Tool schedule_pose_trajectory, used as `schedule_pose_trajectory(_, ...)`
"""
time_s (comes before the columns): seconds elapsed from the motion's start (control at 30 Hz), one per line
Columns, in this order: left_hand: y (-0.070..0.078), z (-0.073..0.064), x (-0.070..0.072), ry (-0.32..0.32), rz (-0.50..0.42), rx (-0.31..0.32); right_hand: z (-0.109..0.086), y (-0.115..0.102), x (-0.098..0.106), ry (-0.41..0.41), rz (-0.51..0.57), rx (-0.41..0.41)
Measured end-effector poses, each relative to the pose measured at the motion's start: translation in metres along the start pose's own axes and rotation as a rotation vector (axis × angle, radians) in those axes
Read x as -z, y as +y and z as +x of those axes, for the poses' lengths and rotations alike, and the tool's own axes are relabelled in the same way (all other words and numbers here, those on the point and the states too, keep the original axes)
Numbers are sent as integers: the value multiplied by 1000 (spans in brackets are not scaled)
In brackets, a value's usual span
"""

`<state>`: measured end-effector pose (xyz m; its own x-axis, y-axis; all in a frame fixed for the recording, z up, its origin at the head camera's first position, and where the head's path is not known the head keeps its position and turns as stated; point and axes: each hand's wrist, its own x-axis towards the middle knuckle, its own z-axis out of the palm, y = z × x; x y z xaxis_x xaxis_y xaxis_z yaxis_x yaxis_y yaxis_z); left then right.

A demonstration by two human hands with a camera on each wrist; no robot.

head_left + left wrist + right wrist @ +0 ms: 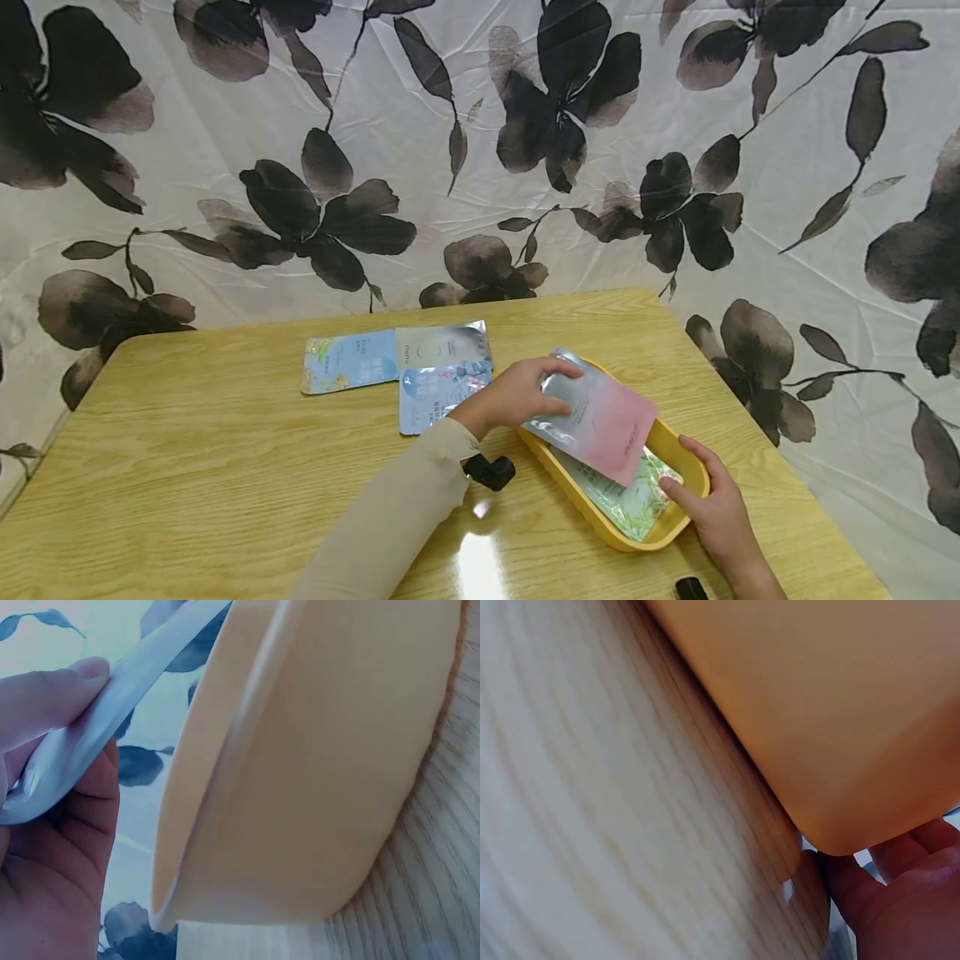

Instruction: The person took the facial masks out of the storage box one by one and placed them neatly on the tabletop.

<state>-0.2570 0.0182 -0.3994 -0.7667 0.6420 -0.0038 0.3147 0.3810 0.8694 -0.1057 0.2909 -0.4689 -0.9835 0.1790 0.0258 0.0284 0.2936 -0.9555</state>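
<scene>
My left hand (517,396) pinches a silver-and-pink sheet mask packet (600,421) by its silver end, above the yellow basket (566,492). In the left wrist view the thumb (56,701) presses the packet (124,690) against the fingers, beside the basket's outer wall (322,765). A green-and-white packet (630,492) lies inside the basket, partly covered by the pink one. At the basket's near right end, my right hand (716,508) grips the rim, thumb over the inside and fingers outside. The right wrist view shows that hand (911,900) at the basket's corner (832,802).
Left of the basket lie a blue packet (351,362), a silver packet (442,343) and another blue one (435,396) overlapping it. The wooden table (225,467) ends at a floral cloth (465,167) behind. Black wrist camera parts show near both wrists.
</scene>
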Motion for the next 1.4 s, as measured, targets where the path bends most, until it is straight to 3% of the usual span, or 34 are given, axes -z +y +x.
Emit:
schedule_pose_trajectory(0.23, -5, -7, 5, 67, -37, 3, 1, 2, -1, -3, 30, 4)
schedule_pose_trajectory(0.63, -14, -17, 28, 162, -92, 10, 2, 0, 1, -7, -2, -9)
schedule_pose_trajectory(1.07, -27, -36, 55, 272, -119, -19, 0, 0, 1, -5, -11, -19)
schedule_pose_trajectory(1.4, -44, -59, 77, 327, -131, 21, 1, 0, 1, -4, -44, -47)
